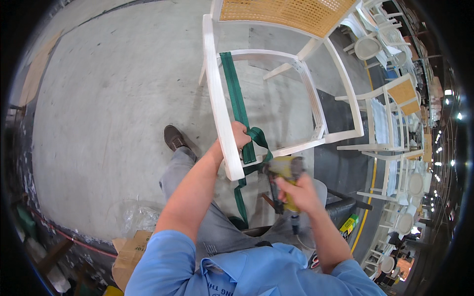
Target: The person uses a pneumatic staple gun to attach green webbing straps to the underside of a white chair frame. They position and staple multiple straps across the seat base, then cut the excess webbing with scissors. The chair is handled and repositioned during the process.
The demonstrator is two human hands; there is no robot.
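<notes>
The right hand (299, 192), nearest the lap, is wrapped around the grip of a yellow pneumatic stapler (283, 168), which is blurred. The tool's nose is close to the near seat rail (299, 147) of a pale, unpadded wooden armchair (211, 74); whether they touch I cannot tell. The left hand (240, 134) is closed with curled fingers on green webbing (236, 98), partly masked by the chair's left arm.

That webbing spans the open seat, flat from the far rail to the near one; a loose loop bulges beside the left hand, and a tail hangs below the near rail toward the person's legs. The step in hand looks like fastening the strip across the seat frame. The next move probably calls for holding the webbing taut and flat against the near rail, with the stapler nose square to the wood and clear of the fingers.

Beyond, the chair's cane back (286, 14) rises at the far side, and off to the right stand more pale chairs (382, 118) on the workshop floor (108, 108).
</notes>
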